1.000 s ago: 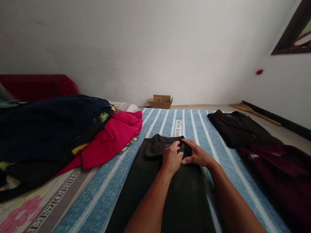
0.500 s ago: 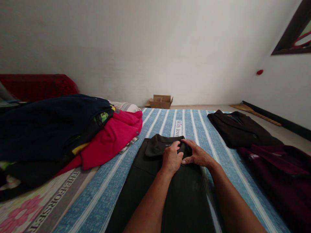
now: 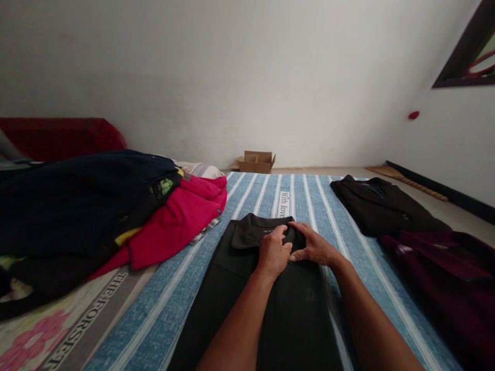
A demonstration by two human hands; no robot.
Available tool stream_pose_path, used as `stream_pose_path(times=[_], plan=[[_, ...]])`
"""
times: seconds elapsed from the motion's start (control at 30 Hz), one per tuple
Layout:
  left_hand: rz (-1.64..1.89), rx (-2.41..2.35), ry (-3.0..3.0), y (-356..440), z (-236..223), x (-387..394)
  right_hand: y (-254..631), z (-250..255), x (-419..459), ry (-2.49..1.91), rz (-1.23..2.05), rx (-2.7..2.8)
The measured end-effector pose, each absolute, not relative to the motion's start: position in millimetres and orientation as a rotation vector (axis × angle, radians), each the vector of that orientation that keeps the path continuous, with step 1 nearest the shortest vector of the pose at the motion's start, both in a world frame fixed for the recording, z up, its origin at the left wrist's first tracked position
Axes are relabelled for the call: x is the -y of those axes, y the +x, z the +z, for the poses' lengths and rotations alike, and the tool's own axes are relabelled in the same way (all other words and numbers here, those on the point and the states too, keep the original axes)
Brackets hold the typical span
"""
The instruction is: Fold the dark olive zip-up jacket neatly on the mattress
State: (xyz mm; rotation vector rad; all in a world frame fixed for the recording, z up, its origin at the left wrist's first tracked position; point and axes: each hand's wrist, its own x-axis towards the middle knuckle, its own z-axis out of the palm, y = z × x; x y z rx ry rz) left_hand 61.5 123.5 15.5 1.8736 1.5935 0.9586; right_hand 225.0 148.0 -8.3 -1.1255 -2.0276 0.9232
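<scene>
A black garment [image 3: 240,288] lies flat and lengthwise on the blue striped sheet [image 3: 166,304] in front of me. Its collar end [image 3: 251,232] is folded over at the far side. My left hand [image 3: 273,252] rests on that collar end with the fingers curled, pinching the fabric. My right hand [image 3: 315,247] sits just right of it, fingers bent and pressed on the same fabric. Both hands touch each other at the thumbs.
A heap of clothes, dark navy [image 3: 77,201] over pink [image 3: 178,221], lies to the left. A folded black garment [image 3: 382,206] and a maroon one [image 3: 444,273] lie to the right. A small cardboard box [image 3: 256,161] stands on the floor by the white wall.
</scene>
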Motion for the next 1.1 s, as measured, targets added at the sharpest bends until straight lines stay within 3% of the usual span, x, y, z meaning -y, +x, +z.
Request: stream_pose_path(times=[1.1], plan=[[0.904, -1.639, 1.913, 62.1, 18.6, -123.0, 225.3, -8.2, -148.1, -1.127, 0.891, 2.052]])
